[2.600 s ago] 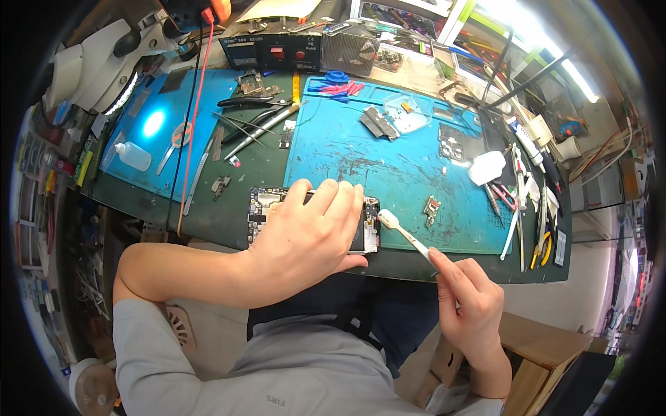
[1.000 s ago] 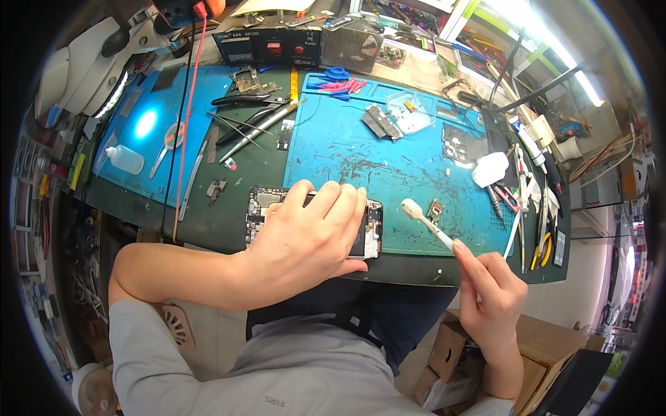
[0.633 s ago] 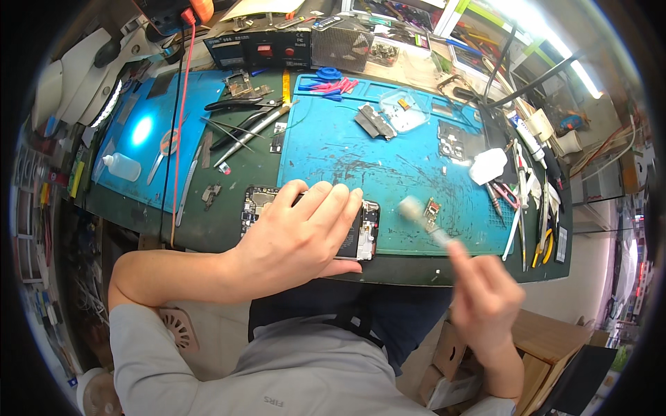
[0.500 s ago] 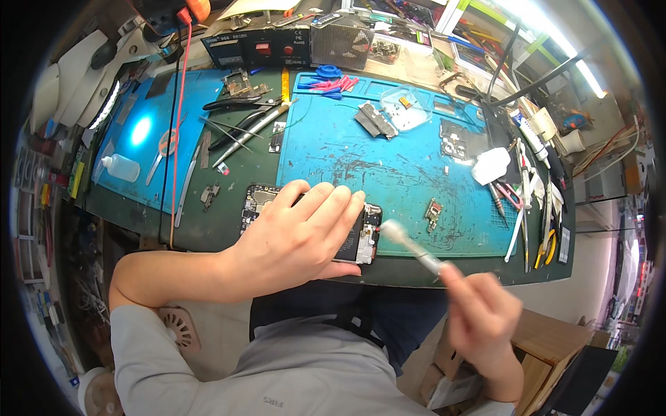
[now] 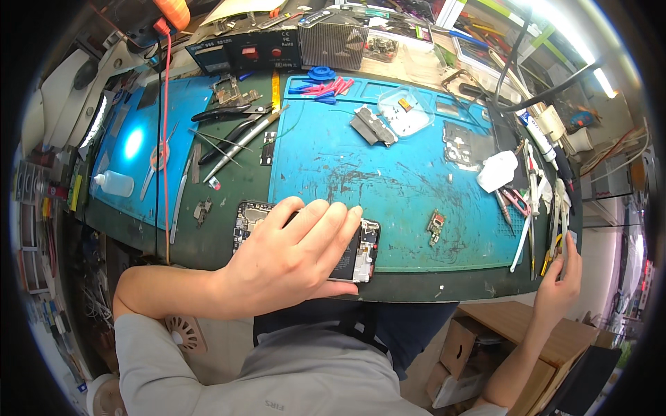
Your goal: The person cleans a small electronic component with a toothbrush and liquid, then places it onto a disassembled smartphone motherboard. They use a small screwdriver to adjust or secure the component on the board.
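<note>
Cannot see the phone (image 5: 363,258) fully beneath the left hand (image 5: 295,253), nor judge the hold of the right hand (image 5: 559,283) on the white handle (image 5: 564,211). Cannot discern details on the small board (image 5: 435,227).

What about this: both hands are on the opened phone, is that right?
Not the right hand: the head view shows it away from the opened phone, by the tools at the right edge of the desk. The left hand is on the phone.
</note>
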A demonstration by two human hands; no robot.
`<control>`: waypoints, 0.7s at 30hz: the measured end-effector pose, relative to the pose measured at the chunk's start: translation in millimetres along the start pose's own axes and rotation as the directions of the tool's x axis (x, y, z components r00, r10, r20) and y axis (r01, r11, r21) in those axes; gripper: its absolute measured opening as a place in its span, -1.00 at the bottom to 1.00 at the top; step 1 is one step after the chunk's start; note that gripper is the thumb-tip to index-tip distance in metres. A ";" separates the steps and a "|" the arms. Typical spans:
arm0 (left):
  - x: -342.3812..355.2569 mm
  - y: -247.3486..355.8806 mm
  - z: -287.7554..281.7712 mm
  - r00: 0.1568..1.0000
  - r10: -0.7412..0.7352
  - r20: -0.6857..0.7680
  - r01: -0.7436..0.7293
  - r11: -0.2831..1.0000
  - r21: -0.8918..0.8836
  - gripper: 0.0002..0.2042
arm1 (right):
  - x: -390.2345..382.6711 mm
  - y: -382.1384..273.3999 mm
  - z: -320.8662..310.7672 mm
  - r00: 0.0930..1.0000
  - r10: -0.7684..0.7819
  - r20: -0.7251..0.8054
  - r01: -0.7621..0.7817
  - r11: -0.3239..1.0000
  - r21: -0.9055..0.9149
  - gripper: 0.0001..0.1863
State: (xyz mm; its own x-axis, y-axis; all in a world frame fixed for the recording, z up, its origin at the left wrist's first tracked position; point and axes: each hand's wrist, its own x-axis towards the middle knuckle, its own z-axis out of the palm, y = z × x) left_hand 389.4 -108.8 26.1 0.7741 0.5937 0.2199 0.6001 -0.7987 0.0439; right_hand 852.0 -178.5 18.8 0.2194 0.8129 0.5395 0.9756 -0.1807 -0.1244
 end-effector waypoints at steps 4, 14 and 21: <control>1.5 -0.3 -0.7 1.000 0.001 0.014 -0.001 1.000 0.000 -0.12 | -4.4 26.6 15.4 0.988 0.135 0.072 -0.132 0.990 -0.038 -0.53; 0.7 -0.4 1.0 1.000 -0.012 0.007 0.012 1.000 -0.029 -0.12 | 5.5 15.2 23.3 0.998 -0.067 0.009 0.067 0.994 -0.091 -0.60; -5.4 -1.9 8.6 0.980 0.091 -0.178 -0.074 0.992 0.102 -0.25 | 4.0 -39.2 15.5 0.991 -0.132 -0.032 0.135 0.974 0.181 -0.61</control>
State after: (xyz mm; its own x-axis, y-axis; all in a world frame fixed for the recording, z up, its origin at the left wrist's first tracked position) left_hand 385.8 -109.6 16.4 0.7773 0.4916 0.3926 0.5588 -0.8262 -0.0717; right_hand 814.6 -159.7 12.9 0.0887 0.8117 0.5772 0.9795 0.0341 -0.1986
